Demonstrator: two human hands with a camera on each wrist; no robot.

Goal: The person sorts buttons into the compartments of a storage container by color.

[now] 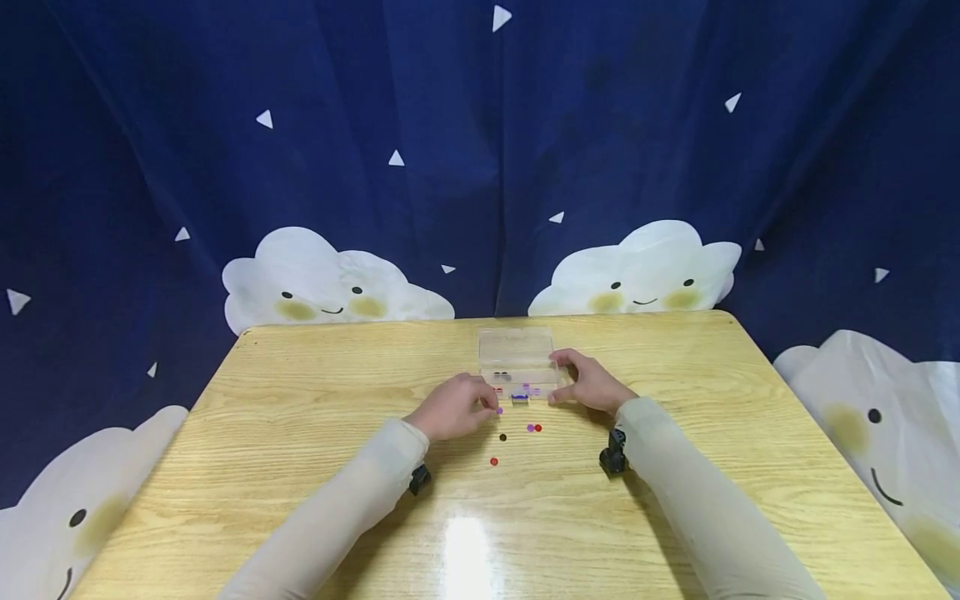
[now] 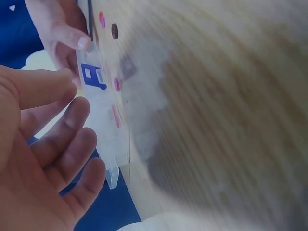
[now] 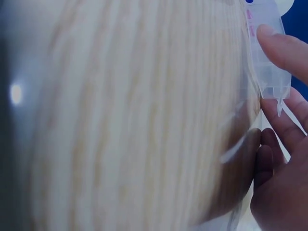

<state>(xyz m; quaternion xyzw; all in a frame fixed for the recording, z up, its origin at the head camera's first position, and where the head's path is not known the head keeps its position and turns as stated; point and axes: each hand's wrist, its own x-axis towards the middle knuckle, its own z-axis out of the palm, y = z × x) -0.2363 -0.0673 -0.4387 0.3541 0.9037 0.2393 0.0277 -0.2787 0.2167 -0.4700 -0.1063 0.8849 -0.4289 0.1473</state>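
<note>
A clear plastic compartment box stands on the table with its lid raised and a blue latch at its front. Small black, red and purple discs lie in its compartments. My right hand grips the box's right end, thumb on the front wall and fingers behind. At the front left corner is my left hand, thumb and index fingertips together, other fingers loosely bent. I cannot tell whether a disc is between those fingertips. A purple disc lies just beside them on the table.
Nearer me on the wooden table lie a purple disc touching a red disc, a dark disc and another red disc. A blue curtain with white clouds hangs behind the table's far edge.
</note>
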